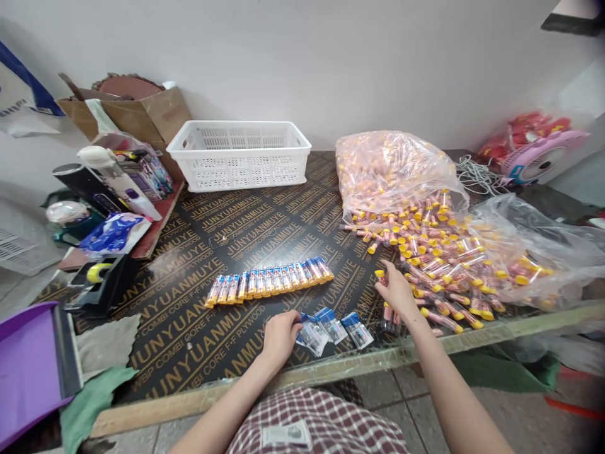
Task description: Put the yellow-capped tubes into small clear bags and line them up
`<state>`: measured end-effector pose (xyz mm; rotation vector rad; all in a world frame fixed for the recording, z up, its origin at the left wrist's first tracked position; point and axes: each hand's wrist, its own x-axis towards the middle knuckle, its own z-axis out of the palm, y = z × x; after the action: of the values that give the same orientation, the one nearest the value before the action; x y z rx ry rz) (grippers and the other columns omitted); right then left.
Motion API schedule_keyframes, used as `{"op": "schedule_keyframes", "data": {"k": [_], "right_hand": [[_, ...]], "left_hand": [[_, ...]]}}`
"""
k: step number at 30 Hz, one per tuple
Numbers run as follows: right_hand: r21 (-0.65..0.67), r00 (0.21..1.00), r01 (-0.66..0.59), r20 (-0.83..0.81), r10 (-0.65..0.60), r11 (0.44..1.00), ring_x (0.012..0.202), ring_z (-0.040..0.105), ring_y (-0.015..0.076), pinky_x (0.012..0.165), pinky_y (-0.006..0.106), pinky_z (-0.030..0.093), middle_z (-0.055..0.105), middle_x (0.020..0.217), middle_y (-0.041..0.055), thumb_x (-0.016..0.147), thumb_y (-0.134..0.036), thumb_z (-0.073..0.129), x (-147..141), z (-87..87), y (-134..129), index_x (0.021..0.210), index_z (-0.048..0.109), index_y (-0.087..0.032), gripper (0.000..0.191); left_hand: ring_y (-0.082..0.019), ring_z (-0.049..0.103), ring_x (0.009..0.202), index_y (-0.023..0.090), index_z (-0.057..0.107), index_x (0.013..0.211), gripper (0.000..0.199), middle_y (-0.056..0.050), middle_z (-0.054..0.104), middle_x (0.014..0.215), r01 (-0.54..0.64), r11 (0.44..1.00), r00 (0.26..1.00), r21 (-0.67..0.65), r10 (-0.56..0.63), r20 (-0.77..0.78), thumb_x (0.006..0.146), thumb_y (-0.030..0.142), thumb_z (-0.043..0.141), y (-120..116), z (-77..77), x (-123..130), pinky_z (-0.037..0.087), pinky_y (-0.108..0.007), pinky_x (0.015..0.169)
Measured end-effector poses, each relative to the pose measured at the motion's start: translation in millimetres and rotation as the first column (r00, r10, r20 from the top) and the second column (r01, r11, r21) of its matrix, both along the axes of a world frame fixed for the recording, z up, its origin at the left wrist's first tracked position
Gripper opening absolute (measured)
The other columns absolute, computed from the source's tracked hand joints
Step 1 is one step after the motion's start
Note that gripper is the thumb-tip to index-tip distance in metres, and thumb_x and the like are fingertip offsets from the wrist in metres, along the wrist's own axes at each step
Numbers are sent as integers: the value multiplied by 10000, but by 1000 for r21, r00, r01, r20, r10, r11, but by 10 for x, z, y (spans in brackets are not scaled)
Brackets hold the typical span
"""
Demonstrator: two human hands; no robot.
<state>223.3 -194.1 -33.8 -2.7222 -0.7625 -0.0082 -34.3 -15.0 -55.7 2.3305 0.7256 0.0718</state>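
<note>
My left hand (282, 335) is closed, with thumb and fingertips at the corner of a small blue-and-silver packet (312, 335). Two more such packets (358, 330) lie just right of it. Between the thumb and index finger of my right hand (397, 293) is a clear tube with a yellow cap (380, 275); the hand hides most of it. Under that hand a few tubes (388, 315) lie on the table near its front edge. Beyond my left hand stretches a row of blue-wrapped tubes (269, 281) with yellow ends, side by side.
A large heap of yellow-capped tubes (437, 239) spills from a clear plastic bag (392, 157) at the right. A white basket (246, 167) stands against the wall. At the left are a tape dispenser (106, 277), bottles and a purple bin (33, 372). A pink fan (539, 161) is far right.
</note>
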Motion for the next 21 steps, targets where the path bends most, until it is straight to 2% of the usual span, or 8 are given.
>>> {"op": "schedule_keyframes", "data": {"k": [3, 6, 8, 10, 12, 13, 16, 21], "right_hand": [[247, 990, -73, -100, 100, 966, 730, 609, 177, 676, 284, 478, 631, 885, 46, 791, -203, 502, -317, 110, 104, 1256, 439, -179, 470], [570, 931, -92, -242, 274, 816, 665, 607, 168, 612, 281, 494, 638, 822, 37, 804, -306, 550, -709, 183, 217, 1023, 569, -184, 252], [679, 904, -78, -261, 339, 730, 743, 623, 187, 646, 294, 512, 644, 850, 52, 796, -325, 593, -958, 209, 279, 939, 600, -184, 201], [735, 882, -86, -257, 395, 672, 852, 620, 201, 709, 308, 524, 637, 921, 68, 801, -306, 608, -1168, 228, 325, 926, 626, -189, 172], [766, 857, -103, -255, 447, 634, 944, 601, 201, 768, 311, 526, 615, 1001, 75, 824, -281, 592, -1328, 244, 355, 958, 645, -202, 165], [777, 847, -109, -254, 466, 621, 971, 592, 197, 786, 310, 526, 603, 1029, 76, 836, -270, 580, -1390, 249, 365, 981, 650, -211, 172], [794, 845, -122, -231, 482, 596, 1003, 584, 188, 818, 311, 526, 586, 1073, 71, 858, -237, 555, -1519, 246, 380, 1044, 647, -236, 207], [783, 883, -180, -138, 448, 596, 1021, 583, 193, 845, 335, 519, 601, 1099, 59, 854, -185, 561, -1630, 224, 391, 1092, 632, -265, 261]], "left_hand": [[-169, 571, 719, 205, 610, 718, 46, -16, 632, 724, -44, 999, 997, -5, 44, 67, 733, 164, 597, -11, -2, -10, 344, -253, 661], [-140, 546, 650, 186, 549, 633, 92, 3, 589, 660, -116, 972, 968, -203, 157, 198, 693, 154, 610, -3, 6, 8, 375, -243, 634], [-120, 531, 569, 183, 509, 628, 132, 31, 548, 574, -163, 854, 916, -495, 317, 247, 681, 190, 630, 27, 36, 31, 412, -240, 604], [-111, 545, 532, 177, 510, 675, 178, 44, 553, 548, -162, 617, 848, -770, 486, 210, 652, 230, 678, 76, 87, 51, 460, -244, 590], [-109, 580, 541, 155, 558, 753, 251, 21, 615, 598, -135, 389, 800, -911, 586, 132, 600, 237, 740, 136, 148, 60, 496, -242, 589], [-109, 598, 562, 138, 588, 786, 289, -4, 650, 647, -120, 315, 784, -941, 611, 105, 578, 234, 766, 167, 176, 61, 508, -235, 594], [-107, 624, 604, 103, 650, 772, 304, -46, 688, 731, -93, 206, 737, -974, 672, 71, 556, 248, 807, 241, 231, 53, 526, -207, 584], [-95, 610, 558, 102, 675, 709, 296, -28, 683, 676, -88, 135, 647, -987, 761, 46, 518, 261, 837, 295, 262, 45, 536, -203, 548]]}}
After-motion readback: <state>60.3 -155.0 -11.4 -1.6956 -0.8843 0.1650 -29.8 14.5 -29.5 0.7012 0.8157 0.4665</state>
